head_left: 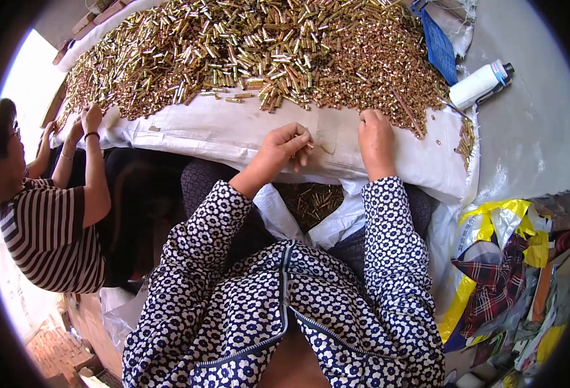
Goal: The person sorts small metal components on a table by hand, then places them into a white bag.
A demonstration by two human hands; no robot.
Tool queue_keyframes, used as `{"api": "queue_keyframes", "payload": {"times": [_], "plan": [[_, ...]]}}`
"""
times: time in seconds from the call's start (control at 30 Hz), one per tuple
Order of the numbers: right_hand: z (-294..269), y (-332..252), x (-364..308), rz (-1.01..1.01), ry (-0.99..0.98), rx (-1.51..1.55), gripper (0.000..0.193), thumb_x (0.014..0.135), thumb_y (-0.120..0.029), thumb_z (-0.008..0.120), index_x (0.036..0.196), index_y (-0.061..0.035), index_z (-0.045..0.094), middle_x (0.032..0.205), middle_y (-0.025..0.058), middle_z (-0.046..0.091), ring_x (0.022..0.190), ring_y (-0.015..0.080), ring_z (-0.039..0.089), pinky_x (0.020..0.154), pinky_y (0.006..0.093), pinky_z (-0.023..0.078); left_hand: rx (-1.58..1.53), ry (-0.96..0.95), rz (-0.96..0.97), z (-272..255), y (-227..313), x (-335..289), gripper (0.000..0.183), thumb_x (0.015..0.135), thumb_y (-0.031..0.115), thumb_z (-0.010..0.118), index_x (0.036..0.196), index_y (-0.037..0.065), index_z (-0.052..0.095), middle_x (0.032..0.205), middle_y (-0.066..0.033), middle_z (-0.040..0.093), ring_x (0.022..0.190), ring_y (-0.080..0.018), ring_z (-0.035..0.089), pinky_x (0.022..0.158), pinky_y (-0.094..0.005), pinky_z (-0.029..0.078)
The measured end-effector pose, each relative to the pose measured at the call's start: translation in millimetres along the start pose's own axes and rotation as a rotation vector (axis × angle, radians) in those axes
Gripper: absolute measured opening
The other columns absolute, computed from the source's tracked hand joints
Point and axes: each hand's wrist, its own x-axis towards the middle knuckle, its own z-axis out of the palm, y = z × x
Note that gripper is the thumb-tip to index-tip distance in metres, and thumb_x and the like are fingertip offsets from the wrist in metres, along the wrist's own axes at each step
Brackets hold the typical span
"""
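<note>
My left hand (283, 150) hovers above the near edge of the white cloth, fingers curled in a pinch. A small copper-coloured bit shows at its fingertips, too small to name. My right hand (376, 139) is closed at the near border of a heap of small copper-coloured metal pieces (382, 64); whatever its fingers hold is hidden. Left of that heap lies a broad pile of brass-coloured metal tubes (233, 39). Between my knees, below both hands, a white sack (336, 223) gapes around more brass-coloured tubes (312, 202).
A white bottle (481, 84) lies at the right beside a blue flat piece (438, 45). Another person in a striped shirt (52, 233) sits at the left, hands at the pile. Yellow-and-white bags (492, 213) and a plaid cloth (492, 284) crowd the right side.
</note>
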Motion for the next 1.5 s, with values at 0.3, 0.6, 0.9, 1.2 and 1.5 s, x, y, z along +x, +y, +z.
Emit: {"api": "queue_keyframes", "payload": {"times": [0.3, 0.6, 0.9, 1.2, 1.5], "plan": [[-3, -25, -13, -0.036, 0.025, 0.148, 0.011, 0.074, -0.002, 0.052, 0.083, -0.0034, 0.058, 0.083, 0.0107, 0.058, 0.079, 0.0273, 0.054, 0.070, 0.0352, 0.046, -0.158, 0.038, -0.021, 6, 19, -8, 0.012, 0.090, 0.016, 0.047, 0.089, 0.004, 0.052, 0.081, -0.0042, 0.059, 0.054, -0.0057, 0.051, 0.044, -0.0160, 0.038], [-2, -30, -12, -0.090, 0.042, 0.028, 0.011, 0.074, -0.003, 0.056, 0.084, -0.0066, 0.060, 0.084, 0.0075, 0.059, 0.080, 0.0255, 0.055, 0.070, 0.0340, 0.046, 1.381, 0.129, 0.541, -28, -7, 13, 0.007, 0.077, 0.006, 0.053, 0.084, 0.005, 0.056, 0.081, -0.0098, 0.055, 0.068, -0.0253, 0.057, 0.057, -0.0326, 0.047], [-1, -29, -17, -0.060, 0.061, 0.074, 0.010, 0.072, -0.001, 0.056, 0.081, -0.0058, 0.059, 0.083, 0.0084, 0.058, 0.077, 0.0250, 0.056, 0.069, 0.0344, 0.047, 1.013, 0.144, 0.357, -10, 16, -9, 0.016, 0.074, 0.005, 0.060, 0.090, 0.002, 0.058, 0.083, -0.0109, 0.056, 0.073, -0.0254, 0.058, 0.063, -0.0314, 0.047], [0, -27, -20, -0.153, 0.080, 0.051, 0.014, 0.071, -0.003, 0.055, 0.084, -0.0058, 0.060, 0.083, 0.0081, 0.058, 0.077, 0.0247, 0.054, 0.069, 0.0326, 0.045, 1.066, 0.131, 0.528, -16, 22, 17, 0.011, 0.076, 0.004, 0.056, 0.086, 0.001, 0.054, 0.080, -0.0137, 0.056, 0.070, -0.0303, 0.057, 0.061, -0.0358, 0.046], [-1, -32, -20, -0.096, 0.083, 0.050, 0.011, 0.071, 0.000, 0.056, 0.081, -0.0040, 0.058, 0.085, 0.0096, 0.058, 0.079, 0.0254, 0.055, 0.070, 0.0336, 0.046, 1.509, 0.230, 0.619, -40, 18, 70, 0.005, 0.074, 0.006, 0.047, 0.072, 0.001, 0.050, 0.080, -0.0137, 0.051, 0.073, -0.0285, 0.054, 0.062, -0.0370, 0.045]]}}
